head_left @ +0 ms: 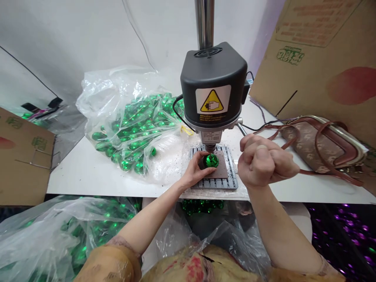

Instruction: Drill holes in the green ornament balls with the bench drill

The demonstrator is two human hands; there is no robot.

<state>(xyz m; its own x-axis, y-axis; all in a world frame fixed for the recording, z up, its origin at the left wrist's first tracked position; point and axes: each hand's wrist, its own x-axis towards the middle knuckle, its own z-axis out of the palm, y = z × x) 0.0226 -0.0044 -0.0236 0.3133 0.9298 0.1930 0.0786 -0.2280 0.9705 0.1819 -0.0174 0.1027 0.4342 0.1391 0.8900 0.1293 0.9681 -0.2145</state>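
Under the chuck of a small drill press (214,74), my left hand (196,169) grips a shiny green faceted ball (212,160) between thumb and fingers. The ball rests on a brown board (223,168) laid over the slotted metal base (233,182). Just above the ball's top is the chuck (210,148); whether the bit has entered the ball I cannot tell. My right hand (264,160) is closed in a fist around the end of the press's feed lever (241,128), which slopes down from the right side of the head.
A clear plastic bag (108,94) of green balls lies on the white table (85,180) at left. A brown handbag (314,145) and a large carton (317,58) stand right. Another carton (26,164) is far left. More bagged green balls (96,223) sit below the table edge.
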